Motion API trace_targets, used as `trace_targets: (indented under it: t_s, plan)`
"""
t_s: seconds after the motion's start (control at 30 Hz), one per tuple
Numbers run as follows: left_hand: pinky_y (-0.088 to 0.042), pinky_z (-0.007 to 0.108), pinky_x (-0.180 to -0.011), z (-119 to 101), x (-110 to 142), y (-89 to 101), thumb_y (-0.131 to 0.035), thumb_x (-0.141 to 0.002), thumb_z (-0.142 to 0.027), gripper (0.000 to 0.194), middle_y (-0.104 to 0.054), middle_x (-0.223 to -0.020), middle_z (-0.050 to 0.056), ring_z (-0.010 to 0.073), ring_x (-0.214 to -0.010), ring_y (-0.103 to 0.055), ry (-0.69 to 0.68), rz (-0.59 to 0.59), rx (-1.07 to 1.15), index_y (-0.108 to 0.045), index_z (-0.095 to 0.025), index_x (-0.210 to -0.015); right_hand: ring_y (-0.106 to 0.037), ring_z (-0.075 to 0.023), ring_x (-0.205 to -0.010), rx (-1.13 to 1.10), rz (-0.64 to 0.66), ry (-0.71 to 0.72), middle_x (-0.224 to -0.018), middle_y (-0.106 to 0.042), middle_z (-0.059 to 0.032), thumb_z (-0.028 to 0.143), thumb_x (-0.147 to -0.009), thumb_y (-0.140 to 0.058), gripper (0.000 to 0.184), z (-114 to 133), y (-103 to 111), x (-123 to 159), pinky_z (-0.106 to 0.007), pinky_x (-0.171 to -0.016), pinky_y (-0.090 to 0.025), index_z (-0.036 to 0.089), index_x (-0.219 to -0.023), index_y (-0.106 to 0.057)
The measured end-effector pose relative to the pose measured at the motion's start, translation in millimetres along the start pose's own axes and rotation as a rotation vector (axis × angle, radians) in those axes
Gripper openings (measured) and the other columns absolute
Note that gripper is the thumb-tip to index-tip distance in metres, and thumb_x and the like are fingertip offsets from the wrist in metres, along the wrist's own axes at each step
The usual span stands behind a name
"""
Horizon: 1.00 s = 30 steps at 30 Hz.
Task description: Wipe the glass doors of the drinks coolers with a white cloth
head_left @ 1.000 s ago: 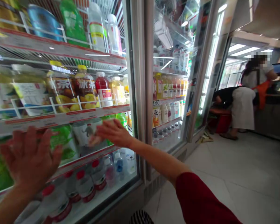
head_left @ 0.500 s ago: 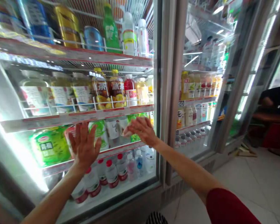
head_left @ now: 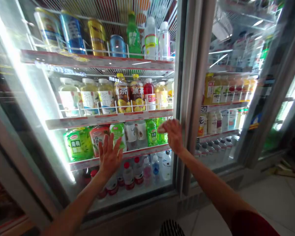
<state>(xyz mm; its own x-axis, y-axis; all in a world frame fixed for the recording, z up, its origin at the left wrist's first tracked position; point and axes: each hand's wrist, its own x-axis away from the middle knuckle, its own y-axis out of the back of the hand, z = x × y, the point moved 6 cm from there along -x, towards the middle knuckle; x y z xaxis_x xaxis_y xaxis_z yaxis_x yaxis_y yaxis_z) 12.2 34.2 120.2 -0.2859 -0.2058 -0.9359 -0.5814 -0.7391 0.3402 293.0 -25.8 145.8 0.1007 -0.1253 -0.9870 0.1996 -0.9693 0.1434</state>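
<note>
Both hands rest on the glass door (head_left: pixel 93 98) of a drinks fridge. My left hand (head_left: pixel 109 156) lies flat on the glass with fingers spread upward, over the shelf of green bottles (head_left: pixel 78 144). My right hand (head_left: pixel 172 135) presses the glass near the door's right frame (head_left: pixel 180 98), fingers bent slightly to the left, in front of green bottles (head_left: pixel 156 131). Neither hand holds anything.
Shelves behind the glass carry cans (head_left: pixel 72 29) at the top, tea and juice bottles (head_left: pixel 127 95) in the middle, and water bottles (head_left: pixel 137 168) at the bottom. A second fridge door (head_left: pixel 226 98) stands to the right. Tiled floor (head_left: pixel 272 203) lies at the lower right.
The glass door has slid to the right with both hands on it. My right hand has reached the door's right frame. The view turned left, and the person at the counter is out of sight.
</note>
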Motion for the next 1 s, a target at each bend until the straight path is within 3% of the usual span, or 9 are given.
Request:
trace_targets:
  t_s: [0.1,0.33,0.43,0.53,0.63,0.7,0.77,0.9,1.0]
  plan:
    - [-0.011,0.053,-0.110,-6,4,0.3,-0.050,-0.081,-0.020,0.061,-0.012,-0.149,0.004,0.0269,-0.137,-0.011,0.005,0.004,-0.008,-0.028,-0.030,-0.137,-0.019,-0.0204,-0.137,0.043,-0.128,-0.175,-0.140,-0.039,-0.0066,0.014,-0.088,-0.030,0.046,-12,1,-25,-0.050,-0.108,-0.031,0.024,-0.130,-0.042]
    - [-0.016,0.054,-0.109,-20,28,-3.7,-0.051,-0.079,-0.015,0.067,-0.012,-0.149,0.005,0.0272,-0.137,-0.009,-0.048,0.122,-0.047,-0.024,-0.031,-0.138,-0.039,-0.0196,-0.127,0.003,0.300,0.142,-0.124,-0.057,-0.0041,0.013,-0.086,-0.036,0.042,48,-20,101,-0.048,-0.103,-0.039,0.032,-0.118,-0.054]
    - [-0.015,0.055,-0.108,-26,29,-2.4,-0.051,-0.079,-0.016,0.063,-0.010,-0.150,0.006,0.0286,-0.137,-0.007,-0.020,0.122,-0.049,-0.029,-0.028,-0.137,-0.033,-0.0183,-0.131,-0.013,0.240,0.121,-0.126,-0.055,-0.0051,0.014,-0.087,-0.036,0.040,32,-16,63,-0.046,-0.106,-0.035,0.028,-0.119,-0.054]
    - [-0.017,0.054,-0.109,-40,31,-7.8,-0.048,-0.080,-0.016,0.056,-0.018,-0.148,0.008,0.0273,-0.137,-0.011,-0.082,0.162,0.009,-0.036,-0.026,-0.134,-0.021,-0.0190,-0.136,0.015,0.028,-0.084,-0.133,-0.048,-0.0092,0.016,-0.088,-0.033,0.039,10,-13,9,-0.048,-0.108,-0.030,0.021,-0.121,-0.054]
    - [-0.023,0.049,-0.109,-63,38,-19.9,-0.045,-0.081,-0.013,0.053,-0.030,-0.144,0.009,0.0243,-0.135,-0.021,-0.215,0.227,0.167,-0.038,-0.025,-0.132,-0.024,-0.0194,-0.135,0.001,-0.030,-0.136,-0.128,-0.053,-0.0098,0.017,-0.088,-0.032,0.039,21,-17,13,-0.050,-0.107,-0.030,0.021,-0.118,-0.056]
    - [-0.030,0.045,-0.107,-80,39,-28.4,-0.044,-0.082,-0.015,0.053,-0.034,-0.142,0.008,0.0227,-0.132,-0.030,-0.219,0.243,0.325,-0.035,-0.026,-0.133,-0.038,-0.0184,-0.128,-0.094,0.064,-0.035,-0.119,-0.060,-0.0053,0.018,-0.087,-0.036,0.036,48,-22,37,-0.046,-0.105,-0.034,0.027,-0.112,-0.060]
    - [-0.036,0.042,-0.103,-94,33,-35.6,-0.044,-0.083,-0.021,0.054,-0.038,-0.139,0.008,0.0219,-0.127,-0.038,-0.089,0.237,0.493,-0.031,-0.026,-0.135,-0.049,-0.0167,-0.118,-0.233,0.145,-0.075,-0.114,-0.063,-0.0023,0.020,-0.085,-0.042,0.032,69,-25,56,-0.040,-0.102,-0.039,0.030,-0.108,-0.062]
    - [-0.047,0.036,-0.092,-101,5,-37.6,-0.049,-0.081,-0.035,0.061,-0.047,-0.132,0.010,0.0210,-0.112,-0.053,0.496,0.146,0.871,-0.027,-0.023,-0.136,-0.057,-0.0152,-0.103,-0.506,0.058,-0.658,-0.112,-0.062,-0.0068,0.016,-0.080,-0.041,0.040,78,-21,47,-0.029,-0.090,-0.049,0.018,-0.117,-0.055]
    - [-0.051,0.032,-0.079,-90,-17,-26.6,-0.055,-0.072,-0.042,0.060,-0.060,-0.113,0.007,0.0190,-0.093,-0.061,0.810,0.059,0.946,-0.043,-0.021,-0.127,-0.062,-0.0150,-0.088,-0.733,0.148,-0.842,-0.101,-0.066,-0.0025,0.021,-0.078,-0.045,0.037,92,-23,22,-0.028,-0.078,-0.053,0.020,-0.114,-0.057]
